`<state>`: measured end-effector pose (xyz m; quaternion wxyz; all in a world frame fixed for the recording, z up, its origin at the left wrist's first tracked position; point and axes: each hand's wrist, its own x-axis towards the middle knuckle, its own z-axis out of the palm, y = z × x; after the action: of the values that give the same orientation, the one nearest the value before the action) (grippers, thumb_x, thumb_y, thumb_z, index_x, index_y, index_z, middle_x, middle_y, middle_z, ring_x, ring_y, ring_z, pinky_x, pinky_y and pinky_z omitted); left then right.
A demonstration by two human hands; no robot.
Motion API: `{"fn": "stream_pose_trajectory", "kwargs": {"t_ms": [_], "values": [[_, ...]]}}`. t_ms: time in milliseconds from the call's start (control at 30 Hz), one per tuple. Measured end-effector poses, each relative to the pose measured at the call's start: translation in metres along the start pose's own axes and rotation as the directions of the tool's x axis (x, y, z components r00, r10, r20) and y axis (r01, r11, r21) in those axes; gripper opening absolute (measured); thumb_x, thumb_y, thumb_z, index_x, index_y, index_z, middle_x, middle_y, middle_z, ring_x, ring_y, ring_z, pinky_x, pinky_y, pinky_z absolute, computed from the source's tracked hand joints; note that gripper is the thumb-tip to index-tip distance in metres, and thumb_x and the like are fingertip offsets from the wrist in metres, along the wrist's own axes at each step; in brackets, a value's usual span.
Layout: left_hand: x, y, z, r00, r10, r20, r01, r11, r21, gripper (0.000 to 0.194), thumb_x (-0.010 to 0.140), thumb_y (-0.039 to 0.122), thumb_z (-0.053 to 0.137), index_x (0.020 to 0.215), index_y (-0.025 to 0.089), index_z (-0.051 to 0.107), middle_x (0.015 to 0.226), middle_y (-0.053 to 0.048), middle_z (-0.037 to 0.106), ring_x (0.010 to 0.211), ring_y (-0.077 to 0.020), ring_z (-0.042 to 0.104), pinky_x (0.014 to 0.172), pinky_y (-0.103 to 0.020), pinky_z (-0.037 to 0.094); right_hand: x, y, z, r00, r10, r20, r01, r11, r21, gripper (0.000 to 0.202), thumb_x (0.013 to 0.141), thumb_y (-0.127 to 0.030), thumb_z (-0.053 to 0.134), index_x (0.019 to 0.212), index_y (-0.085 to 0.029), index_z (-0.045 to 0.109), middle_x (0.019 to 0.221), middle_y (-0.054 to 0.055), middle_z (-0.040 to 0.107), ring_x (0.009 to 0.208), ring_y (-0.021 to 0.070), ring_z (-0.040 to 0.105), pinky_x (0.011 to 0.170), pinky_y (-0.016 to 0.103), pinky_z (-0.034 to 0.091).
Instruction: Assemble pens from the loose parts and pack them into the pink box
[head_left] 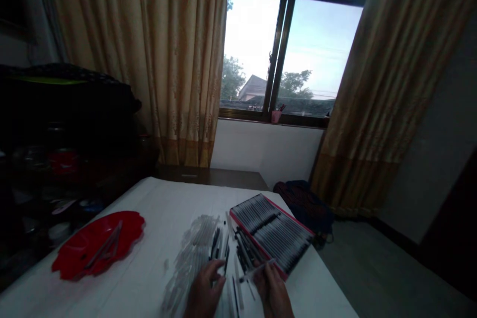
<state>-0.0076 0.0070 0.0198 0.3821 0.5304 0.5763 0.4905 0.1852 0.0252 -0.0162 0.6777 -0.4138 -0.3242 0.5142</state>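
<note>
My left hand (206, 285) is closed at the white table's near side, its thumb and finger round a thin dark pen part (226, 256). To its right, my right hand (275, 292) pinches a translucent pen barrel (259, 271), which looks black at its left end. Several dark pen parts (244, 248) lie between my hands and the box. Loose clear pen tubes (196, 243) spread in a heap beside and beyond my left hand. A red-edged box (286, 228) holds rows of clear pens with black ends, just beyond my right hand. Dim light blurs the small parts.
A red scalloped tray (128, 226) with a few clear strips stands on the left of the white table (156, 198). Dark cluttered furniture (74, 124) is at the left. Beyond the table are a low cabinet (234, 178) and a dark cloth bundle (305, 208) on the floor.
</note>
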Motion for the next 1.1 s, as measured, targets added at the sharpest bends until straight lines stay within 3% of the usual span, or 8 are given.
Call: {"fn": "stream_pose_trajectory", "kwargs": {"t_ms": [100, 200, 333, 500, 667, 767, 900, 1100], "values": [[0.006, 0.003, -0.054, 0.994, 0.095, -0.056, -0.071, 0.939, 0.335, 0.029, 0.072, 0.028, 0.054, 0.097, 0.023, 0.067, 0.104, -0.006, 0.068, 0.086, -0.0206, 0.064, 0.081, -0.029, 0.048, 0.0, -0.002, 0.0, 0.985, 0.171, -0.035, -0.165, 0.977, 0.134, 0.056, 0.048, -0.06, 0.08, 0.082, -0.02, 0.061, 0.078, 0.005, 0.073, 0.079, 0.0233, 0.069, 0.072, 0.035, 0.056], [0.012, 0.001, -0.11, 0.991, 0.025, -0.135, 0.063, 0.788, 0.612, 0.027, 0.082, 0.033, 0.041, 0.096, 0.021, 0.061, 0.101, -0.007, 0.066, 0.084, -0.0184, 0.064, 0.078, -0.027, 0.046, -0.001, -0.003, 0.002, 0.973, 0.225, -0.048, -0.213, 0.959, 0.186, 0.055, 0.046, -0.056, 0.083, 0.082, -0.02, 0.061, 0.066, 0.0, 0.07, 0.068, 0.0184, 0.067, 0.066, 0.029, 0.056], [0.018, -0.004, -0.142, 0.982, -0.065, -0.178, 0.172, 0.706, 0.687, 0.026, 0.082, 0.041, 0.043, 0.083, 0.02, 0.059, 0.087, -0.008, 0.066, 0.077, -0.0234, 0.063, 0.067, -0.031, 0.043, -0.005, -0.005, 0.005, 0.983, 0.176, -0.055, -0.165, 0.972, 0.167, 0.052, 0.052, -0.056, 0.081, 0.085, -0.02, 0.063, 0.06, -0.004, 0.064, 0.058, 0.015, 0.062, 0.061, 0.029, 0.055], [0.029, -0.006, -0.132, 0.978, -0.112, -0.174, 0.204, 0.661, 0.722, 0.02, 0.075, 0.041, 0.053, 0.071, 0.022, 0.057, 0.08, -0.007, 0.065, 0.078, -0.0266, 0.061, 0.064, -0.032, 0.037, -0.006, -0.005, 0.003, 0.984, 0.176, -0.015, -0.173, 0.977, 0.125, 0.054, 0.055, -0.058, 0.079, 0.089, -0.018, 0.066, 0.054, -0.006, 0.057, 0.049, 0.0106, 0.055, 0.048, 0.021, 0.048], [0.04, -0.01, -0.134, 0.968, -0.177, -0.18, 0.251, 0.747, 0.616, 0.012, 0.07, 0.032, 0.056, 0.063, 0.023, 0.055, 0.065, -0.001, 0.062, 0.069, -0.0213, 0.059, 0.061, -0.028, 0.035, -0.003, 0.007, -0.005, 0.99, 0.138, -0.012, -0.138, 0.99, 0.012, 0.053, 0.054, -0.058, 0.078, 0.087, -0.018, 0.066, 0.053, -0.005, 0.056, 0.041, 0.0083, 0.048, 0.036, 0.017, 0.036], [0.04, -0.014, -0.137, 0.966, -0.2, -0.165, 0.255, 0.855, 0.452, 0.017, 0.071, 0.04, 0.053, 0.068, 0.023, 0.055, 0.067, 0.001, 0.062, 0.069, -0.0179, 0.059, 0.06, -0.025, 0.037, -0.003, 0.014, -0.006, 0.99, 0.135, -0.03, -0.137, 0.99, -0.04, 0.052, 0.054, -0.057, 0.079, 0.087, -0.019, 0.066, 0.057, -0.003, 0.061, 0.046, 0.0112, 0.054, 0.038, 0.018, 0.039], [0.035, -0.008, -0.128, 0.962, -0.248, -0.112, 0.264, 0.949, 0.17, 0.049, 0.071, 0.06, 0.045, 0.095, 0.02, 0.058, 0.09, -0.005, 0.067, 0.07, -0.0154, 0.062, 0.054, -0.023, 0.041, -0.005, 0.016, -0.002, 0.99, 0.142, -0.011, -0.142, 0.987, -0.081, 0.048, 0.055, -0.055, 0.078, 0.084, -0.019, 0.067, 0.059, -0.001, 0.063, 0.049, 0.0139, 0.058, 0.039, 0.02, 0.04], [0.028, 0.016, -0.074, 0.952, -0.291, 0.095, 0.306, 0.909, -0.281, 0.06, 0.066, 0.055, 0.064, 0.114, 0.021, 0.057, 0.1, -0.006, 0.065, 0.067, -0.011, 0.06, 0.052, -0.02, 0.039, -0.016, -0.002, 0.009, 0.974, 0.11, 0.2, -0.056, 0.965, -0.255, 0.048, 0.065, -0.058, 0.07, 0.088, -0.015, 0.069, 0.061, 0.002, 0.064, 0.04, 0.01, 0.051, 0.037, 0.02, 0.035]]}}
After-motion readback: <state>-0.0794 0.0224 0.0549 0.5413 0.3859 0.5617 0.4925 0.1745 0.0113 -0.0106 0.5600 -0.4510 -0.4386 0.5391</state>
